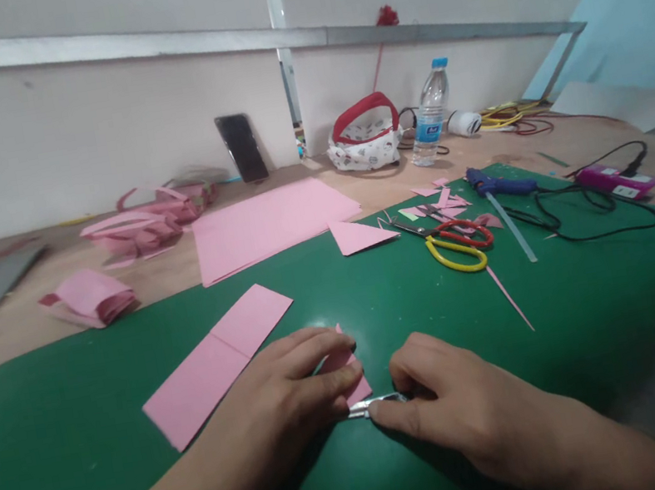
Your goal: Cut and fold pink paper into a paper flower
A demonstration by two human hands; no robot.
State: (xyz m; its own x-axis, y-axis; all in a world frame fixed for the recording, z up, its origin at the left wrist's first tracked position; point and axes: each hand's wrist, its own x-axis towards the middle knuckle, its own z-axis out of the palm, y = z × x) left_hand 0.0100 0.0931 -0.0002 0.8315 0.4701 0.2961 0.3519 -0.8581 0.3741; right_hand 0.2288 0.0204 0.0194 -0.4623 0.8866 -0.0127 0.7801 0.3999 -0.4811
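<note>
On the green mat, my left hand (301, 380) is over a small folded piece of pink paper (356, 390), its fingers closed on it and hiding much of it. My right hand (454, 387) grips a slim silver metal tool (384, 404), which looks like a craft knife. Its thumb lies along the tool, and the tool's left end touches the lower edge of the paper. To the left of my left hand lies a creased pink paper strip (219, 365). Beyond both hands is a pink paper triangle (360, 235).
Scissors (456, 253) with red and yellow handles lie among pink scraps. A blue glue gun (500, 182) and its cord are at the right. Pink sheets (267, 226), folded paper pieces (140, 227), a phone (244, 148), a pouch (366, 145) and a water bottle (432, 115) stand farther back.
</note>
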